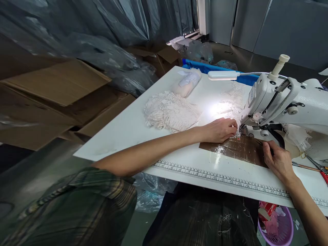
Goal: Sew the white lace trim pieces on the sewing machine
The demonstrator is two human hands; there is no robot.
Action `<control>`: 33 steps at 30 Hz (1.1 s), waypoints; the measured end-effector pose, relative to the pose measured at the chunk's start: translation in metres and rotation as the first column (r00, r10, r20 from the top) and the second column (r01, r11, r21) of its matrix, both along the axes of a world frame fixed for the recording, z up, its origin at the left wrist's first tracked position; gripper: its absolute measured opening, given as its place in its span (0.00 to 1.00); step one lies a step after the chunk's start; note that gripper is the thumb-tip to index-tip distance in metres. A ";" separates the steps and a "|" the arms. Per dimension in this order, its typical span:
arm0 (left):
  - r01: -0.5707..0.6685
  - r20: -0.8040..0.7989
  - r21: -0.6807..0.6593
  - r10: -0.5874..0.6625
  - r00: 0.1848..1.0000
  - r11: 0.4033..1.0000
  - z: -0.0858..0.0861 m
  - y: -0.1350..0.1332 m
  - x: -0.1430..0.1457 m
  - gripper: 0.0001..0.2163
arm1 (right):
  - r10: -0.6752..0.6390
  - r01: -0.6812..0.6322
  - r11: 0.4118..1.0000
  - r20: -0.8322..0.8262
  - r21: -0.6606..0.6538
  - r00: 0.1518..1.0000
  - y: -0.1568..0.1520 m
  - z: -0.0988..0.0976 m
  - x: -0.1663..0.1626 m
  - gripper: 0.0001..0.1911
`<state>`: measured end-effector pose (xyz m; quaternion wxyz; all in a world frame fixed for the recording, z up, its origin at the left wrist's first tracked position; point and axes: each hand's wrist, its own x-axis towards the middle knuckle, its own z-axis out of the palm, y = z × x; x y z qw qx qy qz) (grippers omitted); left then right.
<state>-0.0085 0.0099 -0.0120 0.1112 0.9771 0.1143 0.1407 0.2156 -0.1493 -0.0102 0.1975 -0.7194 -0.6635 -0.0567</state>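
My left hand [221,130] lies beside the needle area of a white sewing machine [269,99], its fingers curled together on white lace [227,108]. Part of that lace is hidden under the hand, and the lamp's glare washes some of it out. To the right of the needle, my right hand [278,159] is closed around a thin dark pointed tool [259,141], perhaps tweezers. Its fingers rest at the edge of a shiny brown taped sheet [238,150] on the tabletop. A gathered pile of white lace trim [171,111] sits beyond my left forearm.
A wrapped pale bundle [187,82] lies behind the lace pile. A white lamp [223,75] hangs over the table [128,126], which has a printed ruler [215,178] along its front. Cardboard boxes [56,82] stand left; a purple basket [280,229] of scraps is below right.
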 end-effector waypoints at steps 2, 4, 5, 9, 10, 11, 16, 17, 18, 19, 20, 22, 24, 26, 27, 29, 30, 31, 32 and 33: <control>0.050 0.014 0.003 -0.050 0.999 0.999 0.006 -0.014 -0.007 0.07 | -0.037 0.037 0.999 0.022 -0.011 0.999 -0.001 0.000 0.004 0.36; 0.171 0.013 -0.070 -0.170 0.985 0.983 0.013 -0.028 -0.015 0.06 | -0.077 0.080 0.996 0.070 -0.037 0.995 -0.002 -0.001 0.008 0.34; 0.229 0.004 -0.110 -0.230 0.973 0.967 0.016 -0.033 -0.019 0.04 | -0.089 0.094 0.994 0.101 -0.046 0.991 -0.002 -0.002 0.009 0.32; 0.203 0.037 -0.085 -0.201 0.979 0.976 0.016 -0.027 -0.023 0.10 | -0.010 0.003 0.999 0.195 0.032 0.981 0.003 -0.004 0.008 0.25; 0.157 0.050 -0.055 -0.154 0.987 0.986 0.013 -0.019 -0.022 0.09 | 0.036 -0.046 0.998 0.182 0.053 0.983 0.005 -0.004 0.006 0.24; 0.121 0.052 -0.035 -0.119 0.992 0.992 0.009 -0.011 -0.020 0.08 | 0.086 -0.095 0.994 0.147 0.058 0.985 0.008 -0.004 0.004 0.23; 0.103 0.053 -0.036 -0.101 0.993 0.994 -0.007 0.015 -0.005 0.09 | 0.245 -0.257 0.963 -0.134 -0.085 0.960 0.024 -0.002 -0.012 0.18; 0.100 0.056 -0.034 -0.098 0.994 0.994 -0.008 0.016 -0.002 0.09 | 0.259 -0.277 0.955 -0.165 -0.103 0.952 0.027 -0.003 -0.013 0.18; 0.097 0.060 -0.030 -0.095 0.994 0.995 -0.008 0.016 0.000 0.09 | 0.272 -0.295 0.949 -0.188 -0.110 0.944 0.030 -0.005 -0.014 0.18; 0.093 0.070 -0.025 -0.092 0.993 0.995 -0.008 0.016 0.001 0.10 | 0.283 -0.309 0.945 -0.206 -0.109 0.937 0.032 -0.007 -0.015 0.18; 0.092 0.082 -0.024 -0.089 0.993 0.996 -0.008 0.015 0.002 0.10 | 0.288 -0.316 0.943 -0.222 -0.102 0.931 0.034 -0.009 -0.014 0.17; 0.085 0.114 -0.026 -0.081 0.990 0.996 -0.008 0.014 0.003 0.10 | 0.284 -0.312 0.947 -0.250 -0.080 0.926 0.036 -0.014 -0.013 0.17; 0.077 0.134 -0.026 -0.073 0.988 0.997 -0.010 0.014 0.002 0.10 | 0.269 -0.295 0.954 -0.277 -0.058 0.923 0.036 -0.016 -0.012 0.17; 0.078 0.132 -0.015 -0.076 0.988 0.997 -0.012 0.014 0.002 0.10 | 0.255 -0.284 0.957 -0.294 -0.060 0.921 0.036 -0.013 -0.013 0.17; 0.084 0.127 -0.008 -0.083 0.988 0.996 -0.014 0.014 0.001 0.11 | 0.247 -0.280 0.957 -0.297 -0.074 0.922 0.036 -0.010 -0.013 0.17; 0.100 0.118 0.012 -0.101 0.988 0.995 -0.016 0.014 0.001 0.12 | 0.220 -0.264 0.958 -0.302 -0.114 0.927 0.038 -0.002 -0.016 0.17; 0.104 0.113 0.024 -0.106 0.988 0.994 -0.016 0.013 0.000 0.13 | 0.200 -0.251 0.958 -0.307 -0.137 0.930 0.039 0.001 -0.017 0.17; 0.103 0.108 0.035 -0.106 0.988 0.994 -0.016 0.013 0.000 0.14 | 0.176 -0.234 0.960 -0.315 -0.156 0.933 0.041 0.004 -0.018 0.17; 0.098 0.102 0.045 -0.102 0.990 0.994 -0.016 0.012 0.000 0.15 | 0.148 -0.212 0.963 -0.326 -0.169 0.934 0.042 0.006 -0.019 0.17; 0.092 0.094 0.053 -0.097 0.991 0.994 -0.016 0.012 0.000 0.15 | 0.120 -0.189 0.966 -0.339 -0.179 0.933 0.044 0.006 -0.020 0.17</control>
